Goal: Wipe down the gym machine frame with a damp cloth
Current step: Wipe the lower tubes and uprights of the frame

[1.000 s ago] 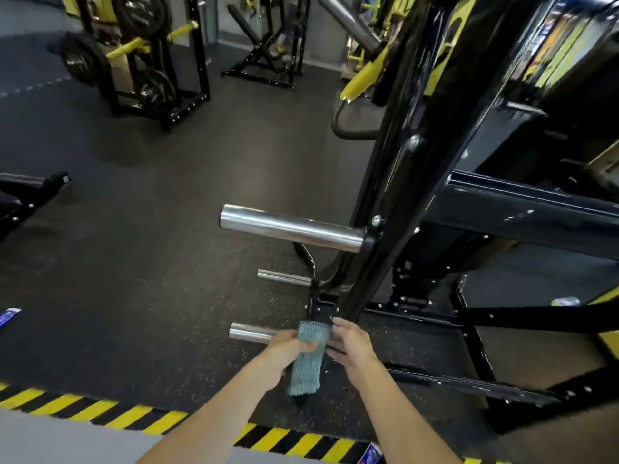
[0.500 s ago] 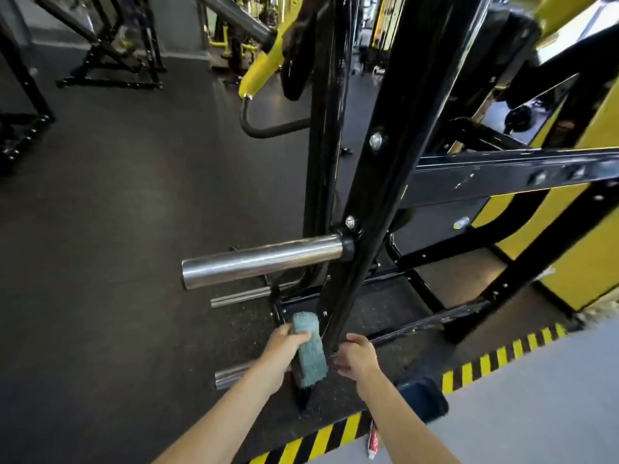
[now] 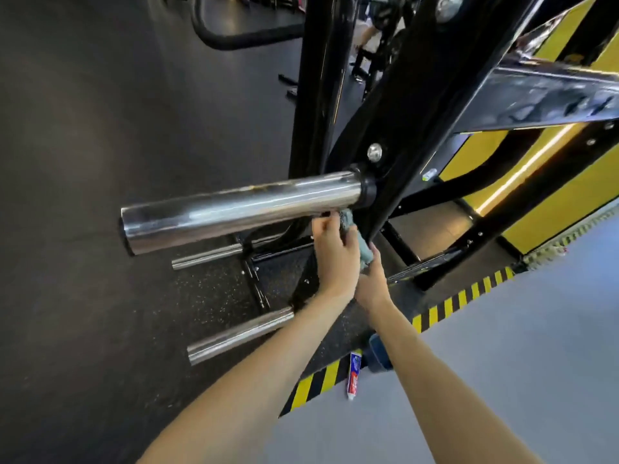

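The black gym machine frame (image 3: 432, 105) slants up through the middle of the view. A teal cloth (image 3: 363, 247) is pressed against the lower part of that slanted post, just under the big chrome peg (image 3: 241, 209). My left hand (image 3: 335, 256) grips the cloth's upper part, fingers curled round it. My right hand (image 3: 373, 283) holds the cloth's lower end from below, beside the post. Much of the cloth is hidden behind my left hand.
Two smaller chrome pegs (image 3: 239, 334) (image 3: 207, 257) stick out low on the left over the dark rubber floor. A yellow-black hazard stripe (image 3: 321, 380) edges the grey floor. A small tube (image 3: 353, 376) and a blue object (image 3: 378, 356) lie by the stripe. Yellow panels (image 3: 549, 182) stand right.
Both hands have risen with the cloth along the slanted post, from near its base to just under the big chrome peg. The view has moved closer and turned left.
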Demonstrator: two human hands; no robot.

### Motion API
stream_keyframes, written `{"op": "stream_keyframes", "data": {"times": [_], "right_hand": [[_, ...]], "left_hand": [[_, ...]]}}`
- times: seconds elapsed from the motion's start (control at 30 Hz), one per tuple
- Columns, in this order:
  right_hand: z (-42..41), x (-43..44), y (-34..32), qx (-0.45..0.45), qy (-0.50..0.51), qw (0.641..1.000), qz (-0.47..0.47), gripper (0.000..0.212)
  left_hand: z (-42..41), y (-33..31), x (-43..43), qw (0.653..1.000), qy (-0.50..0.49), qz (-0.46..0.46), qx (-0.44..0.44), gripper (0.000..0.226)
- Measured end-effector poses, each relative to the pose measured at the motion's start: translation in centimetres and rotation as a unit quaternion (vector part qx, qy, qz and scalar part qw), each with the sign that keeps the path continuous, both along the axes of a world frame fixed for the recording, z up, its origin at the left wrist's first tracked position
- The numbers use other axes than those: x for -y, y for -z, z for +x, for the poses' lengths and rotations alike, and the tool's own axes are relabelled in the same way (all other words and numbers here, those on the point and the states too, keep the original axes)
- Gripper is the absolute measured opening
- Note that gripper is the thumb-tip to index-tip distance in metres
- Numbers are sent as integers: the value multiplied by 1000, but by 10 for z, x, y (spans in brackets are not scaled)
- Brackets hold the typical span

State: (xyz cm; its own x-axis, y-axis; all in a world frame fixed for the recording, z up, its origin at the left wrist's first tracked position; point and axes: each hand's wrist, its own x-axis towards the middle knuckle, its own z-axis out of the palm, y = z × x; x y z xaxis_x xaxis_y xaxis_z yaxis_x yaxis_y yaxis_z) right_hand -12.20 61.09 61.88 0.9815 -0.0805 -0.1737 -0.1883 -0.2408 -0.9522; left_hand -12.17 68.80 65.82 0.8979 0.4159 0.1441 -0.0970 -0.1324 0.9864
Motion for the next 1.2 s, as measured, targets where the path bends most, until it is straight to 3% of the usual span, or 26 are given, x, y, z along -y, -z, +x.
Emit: {"op": "stream_keyframes", "data": {"times": [0.1, 0.3, 0.47, 0.53, 0.6, 0.67, 0.83, 0.9, 1.0, 1.07, 1.2], "right_hand": [[1, -3, 13, 17, 13, 999, -44, 77], [7, 0, 44, 8, 66, 997, -48, 73], [5, 19, 52, -12, 59, 997, -40, 21], [7, 21, 59, -45, 62, 996, -34, 36], [11, 18, 67, -80, 33, 995, -56, 58], [14, 11, 72, -75, -2, 994, -82, 60], [24, 8, 74, -45, -9, 999, -9, 35], [25, 11, 82, -41, -14, 998, -44, 37], [27, 13, 90, -23, -21, 994, -108, 46], [28, 10, 96, -16, -25, 994, -110, 48], [24, 5, 122, -4, -14, 994, -106, 58]], "left_hand": [[0, 25, -1, 1000, 12, 5, 16, 38], [4, 99, -8, 994, 20, 32, -104, 43], [-15, 62, 16, 997, 29, 31, 70, 40], [-5, 86, 6, 998, 22, 47, 29, 44], [10, 117, -10, 992, 26, 49, -110, 48], [13, 130, -18, 980, 46, 48, -189, 42], [4, 95, 0, 996, 38, 76, 26, 46], [2, 111, 3, 995, 29, 94, 0, 48], [9, 158, -8, 986, 25, 63, -152, 29], [13, 176, -14, 977, 30, 41, -209, 22], [-14, 178, 7, 990, 49, 99, -85, 39]]}}
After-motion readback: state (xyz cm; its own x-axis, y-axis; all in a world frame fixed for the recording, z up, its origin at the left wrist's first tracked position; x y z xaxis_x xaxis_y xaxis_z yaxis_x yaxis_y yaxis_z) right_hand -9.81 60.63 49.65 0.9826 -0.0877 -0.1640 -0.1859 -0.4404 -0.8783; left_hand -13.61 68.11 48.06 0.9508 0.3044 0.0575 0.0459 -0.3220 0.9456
